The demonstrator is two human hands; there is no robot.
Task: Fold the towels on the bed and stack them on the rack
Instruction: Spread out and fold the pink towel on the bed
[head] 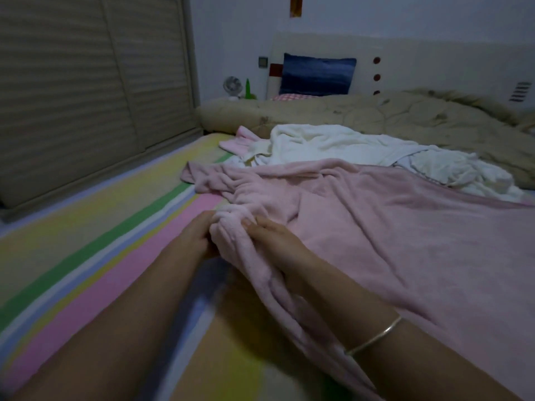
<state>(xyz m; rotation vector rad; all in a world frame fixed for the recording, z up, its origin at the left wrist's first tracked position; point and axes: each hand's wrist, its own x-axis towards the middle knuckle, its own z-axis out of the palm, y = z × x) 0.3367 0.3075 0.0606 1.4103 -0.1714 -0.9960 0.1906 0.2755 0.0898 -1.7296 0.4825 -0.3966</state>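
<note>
A pink towel point(405, 227) lies spread and rumpled across the bed point(86, 256), on a striped sheet. Both hands are at its near left edge, where the cloth is gathered into a thick bunch. The left hand point(199, 235) is against the left side of the bunch with its fingers curled into the fabric, their tips hidden by it. The right hand point(275, 235) grips the right side of the same bunch, thumb on top and fingers tucked under the cloth. The two hands sit close together with only the bunch between them. A thin bangle point(376, 335) circles the right wrist, just beside the pink towel's near edge.

Behind the pink towel and touching its far edge lies a crumpled white towel point(333, 143). A smaller pink cloth point(231, 140) pokes out at that white towel's left. Farther behind is a beige quilt point(376, 114), then a blue pillow point(317, 75). Well to the left of the pink towel stands a wardrobe point(86, 82).
</note>
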